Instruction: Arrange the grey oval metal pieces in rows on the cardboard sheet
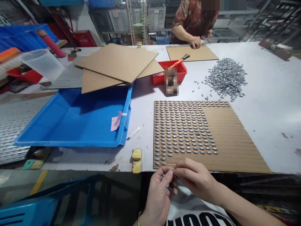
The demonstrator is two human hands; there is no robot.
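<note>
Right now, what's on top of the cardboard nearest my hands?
Rows of small silver pieces lie on the cardboard, mostly over its left side; the farthest rows reach further right. Whatever lies beneath it is covered.

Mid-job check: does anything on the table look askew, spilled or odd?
A few loose silver pieces lie scattered left of the heap, as if spilled. The stacked cardboard sheets sit askew, jutting over the blue tray. One darker piece stands out in the rows on the near board.
</note>
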